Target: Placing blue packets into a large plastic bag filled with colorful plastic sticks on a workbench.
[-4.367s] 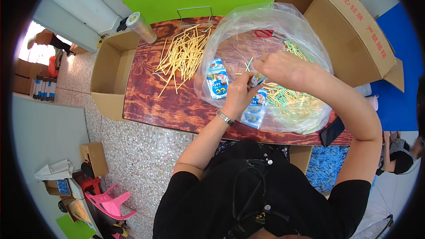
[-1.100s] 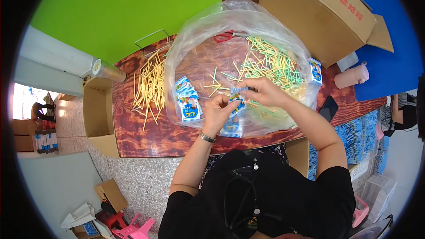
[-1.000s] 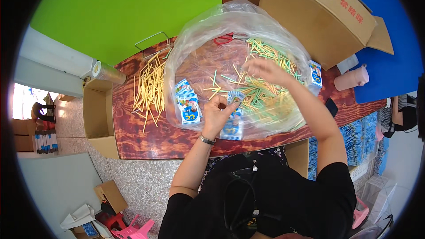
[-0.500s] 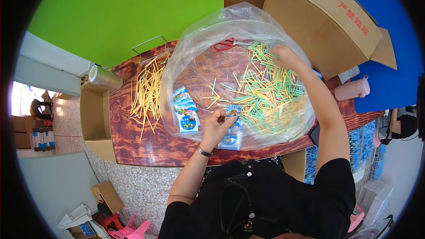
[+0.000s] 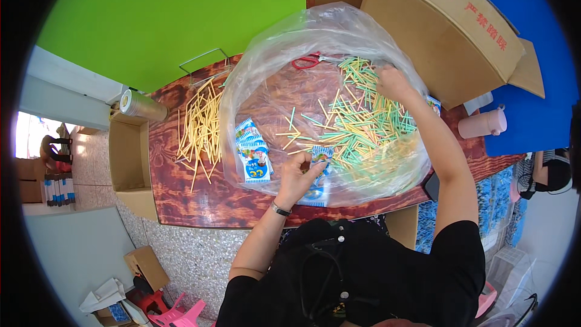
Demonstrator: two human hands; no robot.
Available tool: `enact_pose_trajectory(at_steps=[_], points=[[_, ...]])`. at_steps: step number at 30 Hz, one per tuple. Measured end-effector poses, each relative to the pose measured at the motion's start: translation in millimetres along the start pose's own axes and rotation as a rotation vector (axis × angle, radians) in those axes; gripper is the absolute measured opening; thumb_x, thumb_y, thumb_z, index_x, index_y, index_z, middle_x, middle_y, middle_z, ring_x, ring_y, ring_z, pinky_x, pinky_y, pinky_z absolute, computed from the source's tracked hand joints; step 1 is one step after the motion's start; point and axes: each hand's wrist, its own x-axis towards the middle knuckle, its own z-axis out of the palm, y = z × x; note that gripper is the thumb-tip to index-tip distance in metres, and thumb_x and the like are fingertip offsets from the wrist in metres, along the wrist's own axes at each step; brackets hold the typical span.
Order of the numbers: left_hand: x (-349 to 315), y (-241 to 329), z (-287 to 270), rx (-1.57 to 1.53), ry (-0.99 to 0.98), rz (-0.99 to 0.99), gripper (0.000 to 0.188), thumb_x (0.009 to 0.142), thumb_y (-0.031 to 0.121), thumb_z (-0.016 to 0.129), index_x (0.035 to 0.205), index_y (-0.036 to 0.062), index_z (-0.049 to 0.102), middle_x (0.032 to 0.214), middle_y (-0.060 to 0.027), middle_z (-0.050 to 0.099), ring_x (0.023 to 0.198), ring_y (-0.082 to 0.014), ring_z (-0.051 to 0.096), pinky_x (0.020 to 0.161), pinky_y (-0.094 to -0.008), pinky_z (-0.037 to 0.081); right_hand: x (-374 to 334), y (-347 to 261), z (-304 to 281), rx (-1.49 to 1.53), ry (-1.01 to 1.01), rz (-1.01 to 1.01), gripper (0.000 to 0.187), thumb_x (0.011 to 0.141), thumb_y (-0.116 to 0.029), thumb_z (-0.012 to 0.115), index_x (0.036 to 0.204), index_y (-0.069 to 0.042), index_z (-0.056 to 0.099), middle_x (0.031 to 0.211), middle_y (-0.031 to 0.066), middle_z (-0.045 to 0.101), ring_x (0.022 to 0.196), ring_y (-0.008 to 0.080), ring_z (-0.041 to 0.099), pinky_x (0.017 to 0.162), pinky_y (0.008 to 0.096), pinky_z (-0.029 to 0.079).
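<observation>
My left hand [image 5: 296, 175] pinches a small blue-and-white printed packet [image 5: 321, 154] near the front of the table. More such packets lie under and beside it, close to the table's front edge. My right hand [image 5: 392, 82] reaches over the far right part of a heap of short yellow and green sticks [image 5: 369, 121]; its fingers are curled among them, and what they hold is hidden. The heap lies inside a large clear plastic bag [image 5: 254, 79], spread wide with its rim raised. A fanned stack of packets [image 5: 253, 154] rests at the bag's left side.
Red-handled scissors [image 5: 307, 60] lie behind the heap. Longer yellow sticks [image 5: 203, 124] are piled left of the bag on the wooden table [image 5: 181, 206]. A cardboard box [image 5: 442, 30] stands at the back right, near a pink bottle [image 5: 482, 122]. A plastic cup stack [image 5: 143, 105] is at left.
My right hand has shifted slightly right and nearer over the sticks. My left hand stays almost in place, with the packet tilted a little differently.
</observation>
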Motion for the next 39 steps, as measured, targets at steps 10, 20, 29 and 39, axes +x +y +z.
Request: enact_pose_trajectory(at_steps=[10,20,29,39], points=[[-1.4,4.8,0.4,-0.029,-0.031,0.006,0.012,0.084,0.009,0.074,0.092,0.0027,0.067,0.08,0.0028,0.065,0.068,-0.0015,0.055,0.057,-0.0185,0.044,3.3,6.6,5.7,0.092,-0.072,-0.069,0.049,0.072,-0.017,0.069,0.115,0.002,0.055,0.128,0.0228,0.054,0.125,0.0354,0.046,0.105,0.0432,0.039],[-2.3,-1.1,5.2,-0.032,-0.015,0.05,0.014,0.084,0.01,0.074,0.094,0.0031,0.068,0.078,0.0029,0.064,0.066,-0.0018,0.053,0.056,-0.0186,0.043,3.6,-11.3,8.8,-0.025,-0.173,-0.001,0.032,0.082,-0.01,0.055,0.113,0.001,0.055,0.123,0.0235,0.058,0.121,0.0375,0.051,0.102,0.0475,0.04],[-7.6,3.1,0.4,-0.041,-0.006,0.077,0.016,0.084,0.011,0.075,0.095,0.003,0.067,0.08,0.0023,0.065,0.071,-0.0032,0.055,0.062,-0.0206,0.045,-37.5,-10.5,-63.4,0.615,-0.381,0.041,0.028,0.096,-0.018,0.05,0.119,-0.003,0.055,0.112,0.0146,0.064,0.106,0.0261,0.059,0.088,0.0419,0.045],[-11.8,1.4,2.5,-0.136,0.085,0.152,0.024,0.079,0.018,0.078,0.078,0.0038,0.058,0.064,0.0,0.052,0.059,-0.008,0.048,0.054,-0.025,0.041,-49.8,-12.9,-38.2,1.062,-0.366,0.077,0.049,0.1,-0.03,0.049,0.147,-0.017,0.038,0.126,0.006,0.06,0.126,0.0182,0.044,0.104,0.0352,0.035]])
